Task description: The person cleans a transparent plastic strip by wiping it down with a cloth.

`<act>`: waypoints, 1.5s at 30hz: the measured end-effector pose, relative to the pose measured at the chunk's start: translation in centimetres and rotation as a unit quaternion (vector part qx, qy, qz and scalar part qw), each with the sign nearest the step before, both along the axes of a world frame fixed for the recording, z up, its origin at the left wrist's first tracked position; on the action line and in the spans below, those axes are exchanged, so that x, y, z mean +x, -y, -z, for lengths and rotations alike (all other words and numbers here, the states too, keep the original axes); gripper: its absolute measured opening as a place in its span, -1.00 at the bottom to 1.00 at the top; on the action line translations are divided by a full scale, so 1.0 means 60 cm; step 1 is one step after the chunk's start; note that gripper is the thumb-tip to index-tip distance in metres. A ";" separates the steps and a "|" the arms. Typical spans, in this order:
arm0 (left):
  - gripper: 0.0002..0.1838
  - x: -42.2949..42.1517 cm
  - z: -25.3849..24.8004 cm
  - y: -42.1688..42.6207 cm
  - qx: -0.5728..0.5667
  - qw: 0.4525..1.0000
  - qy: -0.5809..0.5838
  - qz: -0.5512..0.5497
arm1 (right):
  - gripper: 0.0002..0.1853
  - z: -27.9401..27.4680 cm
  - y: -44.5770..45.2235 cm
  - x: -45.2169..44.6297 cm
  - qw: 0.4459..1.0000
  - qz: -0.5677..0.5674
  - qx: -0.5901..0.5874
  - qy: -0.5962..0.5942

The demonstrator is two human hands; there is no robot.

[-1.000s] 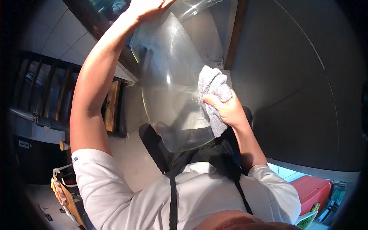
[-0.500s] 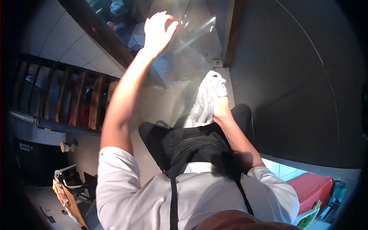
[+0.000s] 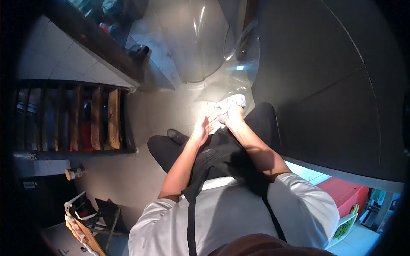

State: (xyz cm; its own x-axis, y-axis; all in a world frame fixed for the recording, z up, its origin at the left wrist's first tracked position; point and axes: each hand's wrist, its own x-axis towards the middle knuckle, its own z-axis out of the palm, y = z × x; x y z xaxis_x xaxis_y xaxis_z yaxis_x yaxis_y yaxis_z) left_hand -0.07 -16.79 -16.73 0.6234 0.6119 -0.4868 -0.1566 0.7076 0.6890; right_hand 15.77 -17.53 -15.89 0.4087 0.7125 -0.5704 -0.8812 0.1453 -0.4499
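Head view: a broad dark panel (image 3: 324, 98) fills the right side, and near it hang clear plastic sheets (image 3: 192, 51), streaked with glare, with a slatted rack (image 3: 97, 119) off to the left. A second ago the left arm was raised to a sheet while the cloth was pressed against it; now the sheets hang clear of both hands, and the left hand has come down beside the cloth, so the handling seems to have shifted from plastic to cloth. The pale cloth (image 3: 232, 103) lies in front of the person's knees, bunched in the right hand (image 3: 235, 119), which grips it with folds spilling past the fingers. Just left of it, the left hand (image 3: 202, 129) has its fingers extended, not closed (whether they touch the cloth, I cannot tell).
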 end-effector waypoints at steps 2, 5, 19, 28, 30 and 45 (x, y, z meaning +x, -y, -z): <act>-0.09 0.027 0.010 -0.011 0.025 0.999 0.019 -0.005 | -0.71 -0.038 0.012 -0.010 0.999 -0.042 -0.003 0.009; -0.21 0.063 -0.044 -0.012 0.021 0.995 -0.010 -0.098 | -0.80 -0.022 0.045 -0.006 0.984 -0.159 0.063 0.045; -0.16 -0.028 -0.091 0.040 -0.012 0.988 0.087 -0.131 | -0.64 -0.209 0.057 0.006 0.648 -0.464 0.053 0.601; -0.09 -0.131 -0.192 0.100 0.013 0.997 0.069 -0.023 | -0.46 -0.018 -0.070 0.025 0.352 -0.373 0.185 0.838; -0.10 -0.145 -0.205 0.104 0.029 0.996 0.075 -0.031 | -0.51 -0.056 -0.135 0.085 0.272 -0.398 0.122 0.868; -0.09 -0.130 -0.146 0.091 -0.020 0.996 0.066 -0.047 | -0.44 -0.030 -0.135 0.230 0.029 -0.305 -0.043 0.951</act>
State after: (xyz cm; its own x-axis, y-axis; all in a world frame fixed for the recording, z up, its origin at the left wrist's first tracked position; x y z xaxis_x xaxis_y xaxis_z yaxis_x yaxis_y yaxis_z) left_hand -7.84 -22.23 -8.00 0.6243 0.6527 -0.4293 -0.3113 0.7119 0.6295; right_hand 29.56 -9.43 -14.08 -0.3141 0.9475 0.0596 0.9226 0.2899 0.2545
